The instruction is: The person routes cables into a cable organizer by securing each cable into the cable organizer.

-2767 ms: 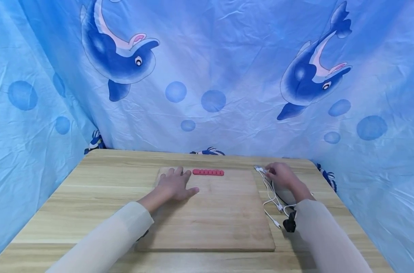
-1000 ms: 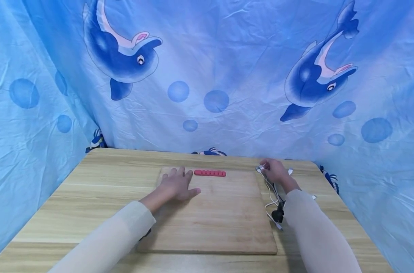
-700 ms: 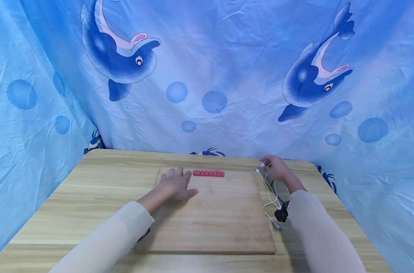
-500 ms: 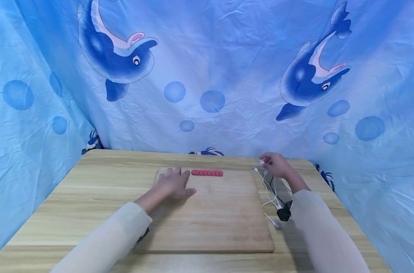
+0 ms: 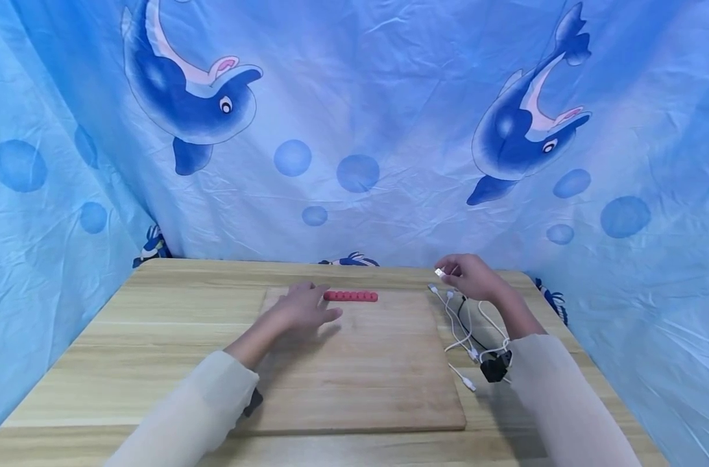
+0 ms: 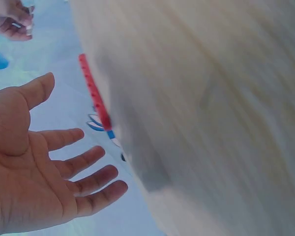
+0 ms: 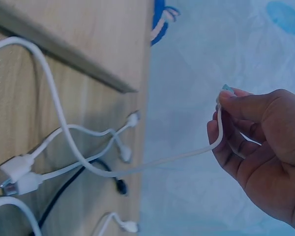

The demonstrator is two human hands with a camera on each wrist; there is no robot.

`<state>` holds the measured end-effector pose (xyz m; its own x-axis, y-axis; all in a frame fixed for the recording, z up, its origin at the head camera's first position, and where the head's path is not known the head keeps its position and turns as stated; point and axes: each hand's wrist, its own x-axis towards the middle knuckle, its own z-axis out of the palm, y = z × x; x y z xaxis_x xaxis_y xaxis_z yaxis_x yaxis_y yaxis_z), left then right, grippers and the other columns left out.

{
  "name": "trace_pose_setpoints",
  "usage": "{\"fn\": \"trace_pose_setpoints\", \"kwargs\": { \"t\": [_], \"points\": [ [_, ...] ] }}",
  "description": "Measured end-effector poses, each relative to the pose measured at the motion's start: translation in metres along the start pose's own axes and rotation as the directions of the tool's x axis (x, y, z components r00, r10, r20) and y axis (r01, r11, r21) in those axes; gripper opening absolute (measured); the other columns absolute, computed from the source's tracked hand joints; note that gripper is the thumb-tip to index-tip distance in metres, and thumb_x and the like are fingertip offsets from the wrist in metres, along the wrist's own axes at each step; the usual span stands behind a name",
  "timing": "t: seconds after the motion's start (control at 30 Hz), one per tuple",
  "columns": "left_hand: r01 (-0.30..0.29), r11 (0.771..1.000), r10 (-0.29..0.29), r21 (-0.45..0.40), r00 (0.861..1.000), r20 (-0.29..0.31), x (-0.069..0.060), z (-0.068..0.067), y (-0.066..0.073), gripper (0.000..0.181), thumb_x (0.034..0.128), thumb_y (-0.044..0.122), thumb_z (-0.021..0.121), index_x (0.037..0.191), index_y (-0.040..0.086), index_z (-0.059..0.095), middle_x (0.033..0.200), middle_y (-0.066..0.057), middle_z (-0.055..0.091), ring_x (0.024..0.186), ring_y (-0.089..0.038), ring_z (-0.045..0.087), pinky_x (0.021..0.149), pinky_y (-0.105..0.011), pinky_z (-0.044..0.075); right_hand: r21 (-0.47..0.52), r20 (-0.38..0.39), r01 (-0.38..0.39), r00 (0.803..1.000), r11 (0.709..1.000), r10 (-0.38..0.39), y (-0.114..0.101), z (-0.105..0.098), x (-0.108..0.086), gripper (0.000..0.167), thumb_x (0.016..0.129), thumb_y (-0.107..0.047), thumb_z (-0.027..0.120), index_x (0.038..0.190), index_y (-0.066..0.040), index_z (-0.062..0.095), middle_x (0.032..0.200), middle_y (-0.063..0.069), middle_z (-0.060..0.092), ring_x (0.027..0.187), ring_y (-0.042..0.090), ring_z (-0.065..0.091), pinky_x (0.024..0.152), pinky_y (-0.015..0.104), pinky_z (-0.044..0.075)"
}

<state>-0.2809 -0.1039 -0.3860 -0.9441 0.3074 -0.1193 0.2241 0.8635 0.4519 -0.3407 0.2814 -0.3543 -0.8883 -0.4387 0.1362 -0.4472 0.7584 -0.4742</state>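
My right hand (image 5: 473, 277) is raised over the table's back right and pinches the plug (image 5: 439, 272) of a white USB cable between thumb and fingertips. In the right wrist view, that white cable (image 7: 157, 163) hangs from the hand and curves back over the table. My left hand (image 5: 304, 306) hovers above the wooden board (image 5: 366, 370) with its fingers spread and nothing held. Beside its fingertips lies a red notched strip (image 5: 351, 296), like a cable holder, along the board's back edge. The left wrist view also shows the red strip (image 6: 94, 91) beyond the left hand (image 6: 29, 187).
More white cables (image 5: 467, 334) and a thin black cable (image 7: 64, 189) lie loosely tangled on the table (image 5: 173, 311) right of the board. A blue dolphin-print curtain (image 5: 331, 194) closes off the back and sides.
My right hand has picked one white cable plug from the tangle and raised it. The left hand has lifted from resting flat on the board, its fingers now nearer the red strip.
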Motion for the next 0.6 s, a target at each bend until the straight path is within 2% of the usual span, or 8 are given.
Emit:
{"fn": "trace_pose_setpoints", "kwargs": {
  "t": [0.17, 0.3, 0.37, 0.5, 0.6],
  "points": [
    [-0.103, 0.989, 0.105, -0.108, 0.994, 0.014, 0.004, 0.000, 0.008, 0.070, 0.1010, 0.047, 0.061, 0.153, 0.004, 0.045, 0.153, -0.026, 0.044, 0.143, -0.046, 0.037, 0.112, -0.066, 0.035, -0.020, -0.010, 0.016, 1.000, 1.000, -0.016, -0.018, -0.009, -0.005, 0.025, 0.100, -0.005, 0.063, 0.124, 0.000, 0.068, 0.100, 0.010, 0.071, 0.092, 0.026, 0.067, 0.079, 0.044, 0.056],
    [-0.134, 0.966, 0.144, -0.223, 0.989, 0.030, 0.003, 0.002, 0.017, 0.067, 0.1021, 0.044, 0.060, 0.154, 0.005, 0.044, 0.157, -0.023, 0.041, 0.148, -0.044, 0.032, 0.116, -0.064, 0.030, -0.029, -0.017, 0.026, 1.000, 0.999, -0.027, -0.034, -0.016, -0.010, 0.026, 0.101, -0.006, 0.063, 0.126, -0.003, 0.068, 0.103, 0.009, 0.070, 0.093, 0.024, 0.066, 0.075, 0.040, 0.056],
    [-0.158, 0.949, 0.172, -0.274, 0.985, 0.029, 0.003, 0.003, 0.020, 0.064, 0.1022, 0.042, 0.061, 0.153, 0.006, 0.047, 0.156, -0.020, 0.044, 0.147, -0.041, 0.034, 0.117, -0.062, 0.031, -0.036, -0.019, 0.043, 0.999, 0.998, -0.043, -0.044, -0.018, -0.012, 0.026, 0.101, -0.006, 0.063, 0.126, -0.003, 0.068, 0.103, 0.009, 0.071, 0.092, 0.023, 0.066, 0.074, 0.039, 0.055],
    [-0.238, 0.904, 0.263, -0.355, 0.965, 0.023, 0.003, 0.006, 0.027, 0.049, 0.1032, 0.037, 0.061, 0.147, 0.016, 0.057, 0.150, -0.015, 0.053, 0.140, -0.037, 0.046, 0.113, -0.058, 0.038, -0.057, -0.034, 0.110, 0.993, 0.992, -0.112, -0.061, -0.023, -0.015, 0.025, 0.100, -0.004, 0.064, 0.125, -0.003, 0.068, 0.102, 0.010, 0.071, 0.090, 0.021, 0.066, 0.074, 0.039, 0.055],
    [-0.261, 0.890, 0.292, -0.374, 0.956, 0.026, 0.003, 0.008, 0.032, 0.046, 0.1034, 0.037, 0.061, 0.146, 0.020, 0.059, 0.147, -0.014, 0.055, 0.134, -0.037, 0.051, 0.110, -0.056, 0.042, -0.073, -0.057, 0.154, 0.986, 0.985, -0.158, -0.071, -0.025, -0.016, 0.025, 0.100, -0.002, 0.063, 0.125, -0.003, 0.069, 0.101, 0.010, 0.071, 0.090, 0.022, 0.066, 0.075, 0.040, 0.055]
  ]
}}
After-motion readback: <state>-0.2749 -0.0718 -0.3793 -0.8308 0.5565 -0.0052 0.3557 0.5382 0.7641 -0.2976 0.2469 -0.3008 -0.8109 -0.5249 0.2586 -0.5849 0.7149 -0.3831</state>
